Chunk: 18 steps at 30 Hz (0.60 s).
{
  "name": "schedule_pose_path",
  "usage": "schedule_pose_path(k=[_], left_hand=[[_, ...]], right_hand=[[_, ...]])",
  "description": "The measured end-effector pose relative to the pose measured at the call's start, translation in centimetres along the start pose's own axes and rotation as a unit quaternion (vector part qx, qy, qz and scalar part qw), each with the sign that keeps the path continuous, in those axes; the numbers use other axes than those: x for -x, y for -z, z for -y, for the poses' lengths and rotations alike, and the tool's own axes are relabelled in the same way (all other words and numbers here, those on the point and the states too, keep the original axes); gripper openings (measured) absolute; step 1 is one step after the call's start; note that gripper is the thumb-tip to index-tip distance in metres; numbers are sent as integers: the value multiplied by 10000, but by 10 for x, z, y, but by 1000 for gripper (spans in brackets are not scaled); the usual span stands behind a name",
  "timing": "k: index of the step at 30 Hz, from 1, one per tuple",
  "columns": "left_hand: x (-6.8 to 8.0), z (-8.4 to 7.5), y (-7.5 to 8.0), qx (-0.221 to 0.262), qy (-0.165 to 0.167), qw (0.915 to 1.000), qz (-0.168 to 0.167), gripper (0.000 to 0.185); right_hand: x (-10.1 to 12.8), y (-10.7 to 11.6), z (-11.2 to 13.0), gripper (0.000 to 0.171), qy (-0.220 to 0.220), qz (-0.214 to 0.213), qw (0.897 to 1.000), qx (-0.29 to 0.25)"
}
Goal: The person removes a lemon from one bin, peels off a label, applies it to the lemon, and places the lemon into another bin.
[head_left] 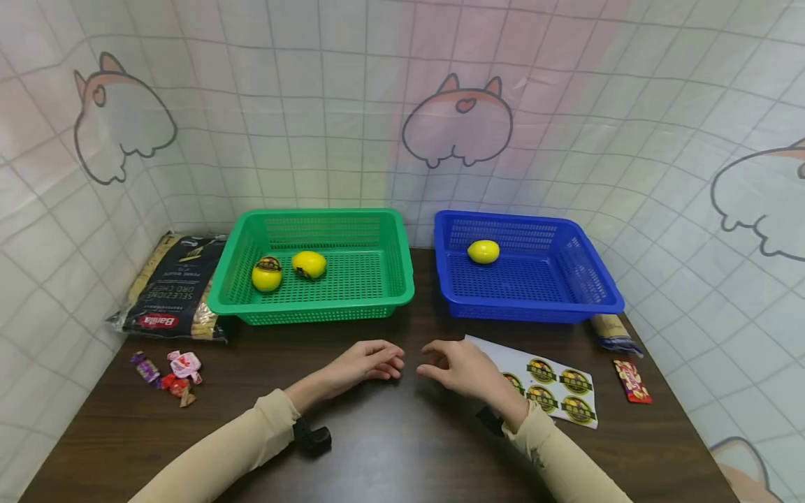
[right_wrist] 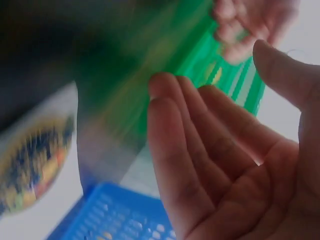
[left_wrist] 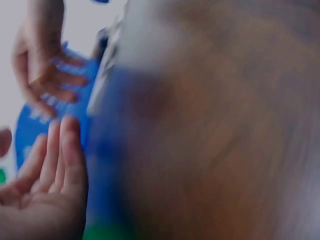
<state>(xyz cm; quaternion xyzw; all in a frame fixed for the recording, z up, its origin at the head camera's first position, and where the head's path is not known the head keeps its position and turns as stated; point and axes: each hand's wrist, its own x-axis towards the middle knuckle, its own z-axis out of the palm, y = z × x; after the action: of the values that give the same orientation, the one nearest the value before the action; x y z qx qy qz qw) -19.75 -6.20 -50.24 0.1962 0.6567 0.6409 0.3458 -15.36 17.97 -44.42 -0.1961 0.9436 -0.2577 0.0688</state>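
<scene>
Both hands lie near the middle of the dark table, empty. My left hand (head_left: pixel 371 363) rests with relaxed fingers, knuckles up. Close to its right, my right hand (head_left: pixel 453 367) hovers with loosely bent fingers beside a sheet of round stickers (head_left: pixel 553 388). The wrist views are blurred; the left hand (left_wrist: pixel 45 185) and right hand (right_wrist: pixel 225 160) show open palms holding nothing. A green basket (head_left: pixel 314 307) holds two yellow fruits (head_left: pixel 267 274) (head_left: pixel 309 264); one carries a sticker. A blue basket (head_left: pixel 534 307) holds one yellow fruit (head_left: pixel 483 251).
A bag of pasta (head_left: pixel 172 290) lies left of the green basket. Several wrapped candies (head_left: pixel 172 370) sit at the left front. A red packet (head_left: pixel 632 381) and another pasta bag (head_left: pixel 613 332) lie at the right. A tiled curtain backs the table.
</scene>
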Motion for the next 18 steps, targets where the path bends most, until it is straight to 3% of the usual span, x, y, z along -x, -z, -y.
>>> schedule_pose_path(k=[5,10,18], left_hand=[[-11,10,-21,689,284,9970,-221,47],[-20,1,-38,1175,273,9921,-342,50],[-47,-18,-52,1570,-79,9841,-826,56]], right_hand=[[-4,25,-7,38,222,214,9995,91],[-13,60,-7,37,344,187,9987,341],[-43,121,-11,36,436,-606,9943,766]])
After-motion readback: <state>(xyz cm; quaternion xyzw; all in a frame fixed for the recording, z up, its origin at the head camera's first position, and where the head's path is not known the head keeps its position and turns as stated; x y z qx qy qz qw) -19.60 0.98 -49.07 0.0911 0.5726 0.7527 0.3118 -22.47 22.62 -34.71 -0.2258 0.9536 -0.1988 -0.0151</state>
